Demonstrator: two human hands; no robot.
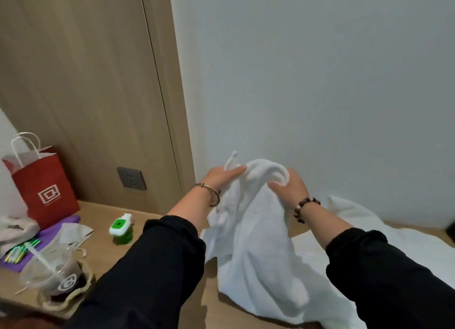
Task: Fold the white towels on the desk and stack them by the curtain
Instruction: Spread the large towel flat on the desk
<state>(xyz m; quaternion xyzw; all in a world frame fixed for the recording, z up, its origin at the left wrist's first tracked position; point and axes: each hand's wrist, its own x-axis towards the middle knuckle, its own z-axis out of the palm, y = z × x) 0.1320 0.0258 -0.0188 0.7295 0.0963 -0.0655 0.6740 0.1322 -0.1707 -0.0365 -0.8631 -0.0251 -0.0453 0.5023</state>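
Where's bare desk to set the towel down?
Bare desk between red paper bag and green bottle, below the wall socket; also between bottle and held towel, though the left sleeve crosses it. Crowded: left corner round the plastic cup; second towel covers the right.

The white towel (251, 230) is thick, soft terry cloth, matt and nubbly, hanging in heavy folds. To its right, a second towel (406, 242) of the same matt white cloth lies spread out. Beneath it, the desk (103, 213) is pale wood-grain, smooth with a low sheen. The door panel (86, 82) to its upper left looks alike, and the wall (320, 70) behind it is flat matt paint. Left of it stand a glossy translucent green plastic bottle (121, 230), a clear shiny plastic cup (49, 267) and a matt red paper bag (46, 188). Beside its top are a polished metal bangle (216, 197) and dull, wooden-looking beads (298, 209). Below them are matt black cloth sleeves (152, 267).
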